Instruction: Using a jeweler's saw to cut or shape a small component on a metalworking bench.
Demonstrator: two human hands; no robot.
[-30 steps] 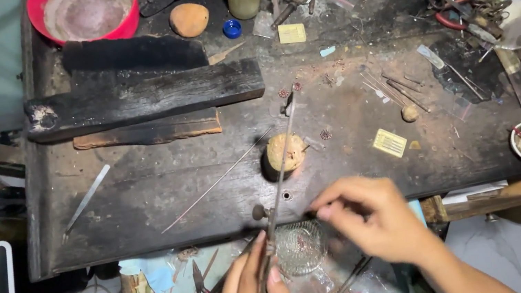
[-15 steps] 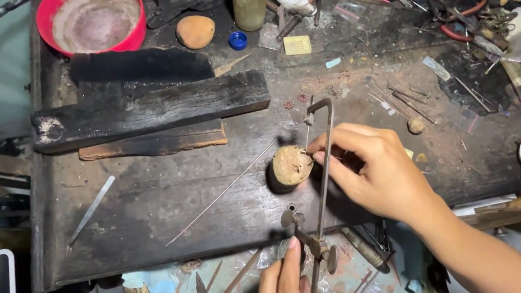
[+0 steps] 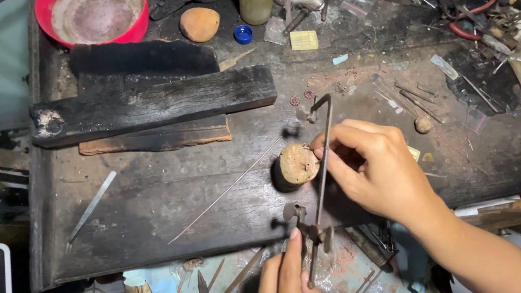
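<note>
Hands (image 3: 376, 170) gripping saw frame (image 3: 322, 164) at bench edge (image 3: 173, 254), cork peg (image 3: 297, 165) alongside

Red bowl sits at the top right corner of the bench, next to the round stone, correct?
Not quite. The head view shows the red bowl at the top left of the bench, not the top right. The round stone is indeed beside it.

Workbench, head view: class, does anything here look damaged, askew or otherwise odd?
Yes. The dark wooden block across the workbench looks charred black, with a pale worn patch at its left end. The slab beneath it is also scorched and lies slightly askew. A thin metal rod lies loose diagonally.
</note>
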